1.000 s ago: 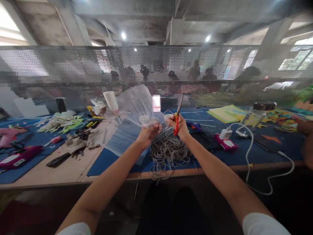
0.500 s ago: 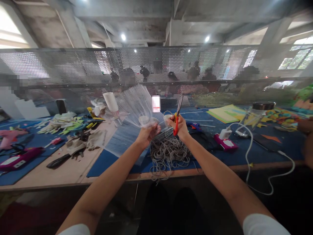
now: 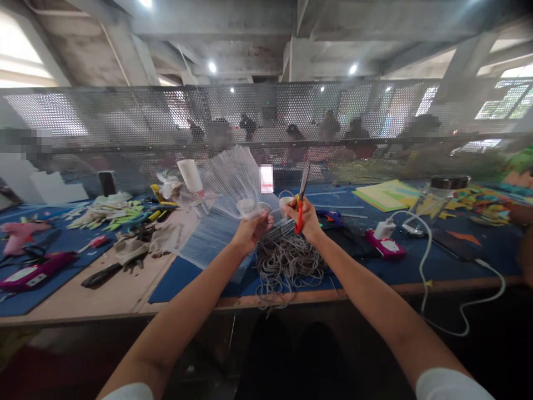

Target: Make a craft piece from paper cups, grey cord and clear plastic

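Note:
My left hand (image 3: 252, 229) is closed on the gathered lower end of a fan of clear, thin strips or mesh (image 3: 229, 178), which spreads up and to the left. In my right hand (image 3: 307, 215) are red-handled scissors (image 3: 305, 186) with the blades pointing up. The fingertips of that hand also pinch toward the fan's edge; what lies between them is too small to make out. Beneath both hands lies a tangled heap of grey cord (image 3: 290, 261) at the table's front edge. Small white cups (image 3: 245, 206) show through and behind the clear strips.
A white roll (image 3: 190, 175) stands behind at left. Gloves (image 3: 131, 247), a black-handled tool (image 3: 101, 275) and a pink glue gun (image 3: 19, 233) lie further left. To the right are a magenta power box (image 3: 385, 245) with a white cable, a glass jar (image 3: 433, 200) and yellow sheets (image 3: 387, 194).
Both hands stay almost where they were, holding the clear strips and the scissors. The whole view has shifted very slightly.

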Tool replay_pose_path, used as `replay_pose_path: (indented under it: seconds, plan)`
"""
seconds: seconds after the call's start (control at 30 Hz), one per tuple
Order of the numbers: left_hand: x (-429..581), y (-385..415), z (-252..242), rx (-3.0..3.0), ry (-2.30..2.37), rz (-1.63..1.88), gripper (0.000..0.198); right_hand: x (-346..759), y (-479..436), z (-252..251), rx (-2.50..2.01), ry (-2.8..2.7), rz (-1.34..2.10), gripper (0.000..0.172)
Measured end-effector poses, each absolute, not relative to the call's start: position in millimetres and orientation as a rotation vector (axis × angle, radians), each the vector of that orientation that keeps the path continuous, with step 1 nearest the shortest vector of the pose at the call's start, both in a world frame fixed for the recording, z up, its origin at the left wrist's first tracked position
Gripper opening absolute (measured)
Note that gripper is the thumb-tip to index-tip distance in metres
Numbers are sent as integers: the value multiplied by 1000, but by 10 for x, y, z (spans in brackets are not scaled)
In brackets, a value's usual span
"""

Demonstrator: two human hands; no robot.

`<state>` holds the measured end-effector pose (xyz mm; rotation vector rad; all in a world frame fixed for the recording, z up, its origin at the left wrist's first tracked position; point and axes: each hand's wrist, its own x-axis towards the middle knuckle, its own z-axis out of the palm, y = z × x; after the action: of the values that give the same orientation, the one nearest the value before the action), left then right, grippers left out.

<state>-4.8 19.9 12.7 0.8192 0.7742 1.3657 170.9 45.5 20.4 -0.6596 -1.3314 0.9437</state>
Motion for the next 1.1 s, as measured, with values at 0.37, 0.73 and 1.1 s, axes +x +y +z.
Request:
replay_pose_path:
  seconds: [0.37, 0.73, 1.1]
  plan:
    - [-53, 191, 152, 798, 779, 1357, 5, 1716, 491, 166, -631, -1317, 960, 38]
    - [-52, 192, 149, 799, 769, 1341, 7, 1728, 541, 120, -676, -1332, 925, 39]
    - [-66, 222, 115, 808, 752, 1351, 8, 1732, 545, 121, -664, -1328, 919, 39]
